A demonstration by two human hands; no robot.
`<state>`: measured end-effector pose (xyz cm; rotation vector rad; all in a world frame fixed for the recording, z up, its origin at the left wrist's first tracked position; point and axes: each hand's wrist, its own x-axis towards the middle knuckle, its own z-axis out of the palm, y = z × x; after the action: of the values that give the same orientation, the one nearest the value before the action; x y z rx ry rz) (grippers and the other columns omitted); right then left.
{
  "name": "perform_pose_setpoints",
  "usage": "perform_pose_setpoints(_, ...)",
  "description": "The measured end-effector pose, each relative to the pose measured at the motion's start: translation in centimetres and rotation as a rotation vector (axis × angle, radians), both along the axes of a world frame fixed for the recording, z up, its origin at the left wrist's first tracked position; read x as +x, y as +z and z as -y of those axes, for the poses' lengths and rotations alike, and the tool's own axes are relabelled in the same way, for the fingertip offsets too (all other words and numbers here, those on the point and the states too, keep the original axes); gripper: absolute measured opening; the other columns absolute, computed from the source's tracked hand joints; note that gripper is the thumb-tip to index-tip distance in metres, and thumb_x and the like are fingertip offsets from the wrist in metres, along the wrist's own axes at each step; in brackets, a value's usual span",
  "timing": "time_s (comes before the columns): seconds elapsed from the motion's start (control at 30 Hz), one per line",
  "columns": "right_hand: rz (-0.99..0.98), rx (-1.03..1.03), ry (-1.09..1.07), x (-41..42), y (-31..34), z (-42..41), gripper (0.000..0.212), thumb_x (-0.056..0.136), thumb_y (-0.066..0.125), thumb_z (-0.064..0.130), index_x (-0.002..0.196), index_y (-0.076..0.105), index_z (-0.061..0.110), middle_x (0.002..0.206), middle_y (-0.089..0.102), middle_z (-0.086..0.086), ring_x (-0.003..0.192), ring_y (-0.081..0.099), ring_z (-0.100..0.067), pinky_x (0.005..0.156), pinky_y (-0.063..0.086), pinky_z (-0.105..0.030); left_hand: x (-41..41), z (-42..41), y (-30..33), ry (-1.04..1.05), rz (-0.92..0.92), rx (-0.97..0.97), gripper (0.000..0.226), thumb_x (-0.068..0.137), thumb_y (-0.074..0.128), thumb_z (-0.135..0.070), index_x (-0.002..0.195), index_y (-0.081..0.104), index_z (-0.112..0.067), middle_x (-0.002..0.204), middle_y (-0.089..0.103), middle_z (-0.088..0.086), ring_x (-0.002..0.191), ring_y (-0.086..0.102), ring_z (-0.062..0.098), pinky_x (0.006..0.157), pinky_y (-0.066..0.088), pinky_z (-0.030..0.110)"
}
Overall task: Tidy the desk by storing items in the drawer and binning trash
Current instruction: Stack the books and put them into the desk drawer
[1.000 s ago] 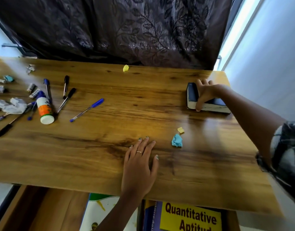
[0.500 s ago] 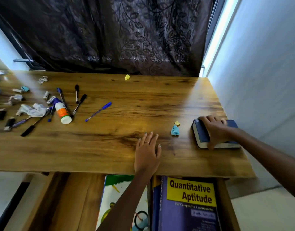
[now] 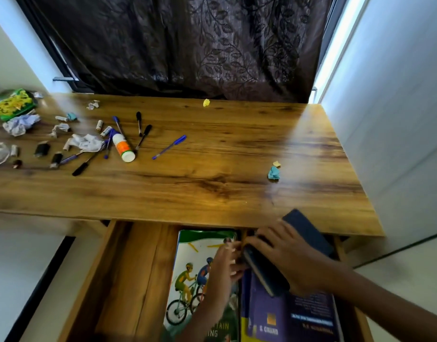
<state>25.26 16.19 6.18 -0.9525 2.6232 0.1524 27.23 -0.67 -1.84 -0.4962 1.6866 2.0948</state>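
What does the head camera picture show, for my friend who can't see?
Two hands lower a dark blue book into an open drawer holding two other books. Pens, a glue bottle and crumpled paper lie on the wooden desk above.

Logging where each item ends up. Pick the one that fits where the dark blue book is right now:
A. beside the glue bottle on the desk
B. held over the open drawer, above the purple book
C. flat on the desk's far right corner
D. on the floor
B: the right hand grips the dark blue book over the open drawer, just above the purple book, with the left hand at its edge.
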Motion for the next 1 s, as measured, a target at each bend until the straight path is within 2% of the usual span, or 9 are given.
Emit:
perform_pose_setpoints(0.07,0.02,-0.02,0.145,1.3,-1.0,3.6,0.109,0.059,0.079,0.032,0.142,0.009,0.025,0.143,0.025,-0.011,0.132,0.02,-0.033,0.114,0.008,-0.049,0.2,2.5,-0.5,-0.034,0.207,0.108,0.036,0.098,0.037,-0.038,0.102,0.064,-0.015,0.092,0.068,0.008,0.087,0.063,0.025,0.071,0.05,0.033)
perform_pose_setpoints(0.17,-0.039,-0.027,0.336,3.5,-3.7,8.6,0.081,0.062,0.078,0.036,0.13,0.037,0.024,0.132,0.048,-0.008,0.124,0.042,-0.03,0.109,0.029,-0.045,1.3,6.3,-0.9,-0.072,0.231,0.145,0.038,0.097,0.04,-0.035,0.098,0.066,-0.007,0.079,0.07,0.008,0.078,0.067,0.02,0.066,0.05,0.029)
perform_pose_setpoints(0.3,0.008,0.19,0.482,4.9,-6.7,12.6,0.059,0.066,0.075,0.044,0.119,0.05,0.04,0.123,0.06,0.008,0.121,0.051,-0.021,0.108,0.031,-0.044,3.1,9.3,-1.9,-0.176,0.327,-0.042,0.038,0.099,0.038,-0.033,0.12,0.056,-0.008,0.104,0.064,0.01,0.103,0.059,0.027,0.076,0.047,0.029)
perform_pose_setpoints(0.43,0.069,0.364,0.507,5.8,-8.8,13.3,0.069,0.07,0.076,0.038,0.131,0.044,0.035,0.144,0.042,0.001,0.138,0.028,-0.031,0.111,0.014,-0.053,4.9,9.3,-4.5,-0.291,0.208,-0.523,0.051,0.098,0.023,-0.052,0.128,0.051,-0.022,0.126,0.057,0.001,0.112,0.052,0.016,0.097,0.039,0.026)
perform_pose_setpoints(0.5,0.101,0.354,0.447,6.4,-9.3,12.5,0.066,0.057,0.08,0.049,0.118,0.055,0.044,0.133,0.054,0.009,0.132,0.042,-0.025,0.107,0.028,-0.05,5.6,9.2,-5.0,-0.341,-0.025,-0.934,0.06,0.094,0.015,-0.062,0.127,0.052,-0.028,0.128,0.054,-0.002,0.11,0.047,0.009,0.091,0.03,0.016)
perform_pose_setpoints(0.57,0.099,0.258,0.381,6.9,-10.1,11.5,0.068,0.047,0.083,0.054,0.11,0.058,0.049,0.126,0.059,0.013,0.125,0.051,-0.021,0.102,0.038,-0.046,5.6,9.0,-4.8,-0.259,-0.147,-1.138,0.045,0.095,0.033,-0.054,0.132,0.046,-0.032,0.138,0.043,-0.006,0.123,0.037,0.013,0.099,0.031,0.025)
perform_pose_setpoints(0.67,0.174,0.161,0.293,7.0,-9.5,11.0,0.069,0.056,0.082,0.045,0.118,0.051,0.045,0.138,0.049,0.004,0.131,0.042,-0.028,0.104,0.035,-0.051,5.6,9.5,-5.2,-0.109,-0.053,-1.062,0.054,0.093,0.048,-0.046,0.142,0.032,-0.029,0.148,0.032,-0.001,0.135,0.028,0.022,0.108,0.029,0.04)
perform_pose_setpoints(0.8,0.261,-0.181,0.123,7.0,-8.3,10.1,0.068,0.083,0.064,0.019,0.141,0.029,0.03,0.158,-0.001,-0.006,0.142,-0.012,-0.033,0.107,-0.014,-0.049,5.3,9.8,-6.4,-0.034,0.099,-0.794,0.066,0.092,0.051,-0.045,0.147,0.024,-0.021,0.15,0.029,0.01,0.137,0.025,0.029,0.11,0.025,0.042)
perform_pose_setpoints(1.0,0.32,-0.173,-0.109,6.9,-8.6,8.0,0.072,0.087,0.055,0.017,0.145,0.017,0.036,0.158,-0.005,0.001,0.144,-0.012,-0.025,0.105,-0.014,-0.037,5.4,8.6,-6.5,0.002,0.165,-0.669,0.082,0.088,0.053,-0.053,0.151,0.01,-0.023,0.156,0.016,0.008,0.142,0.017,0.029,0.112,0.018,0.043)
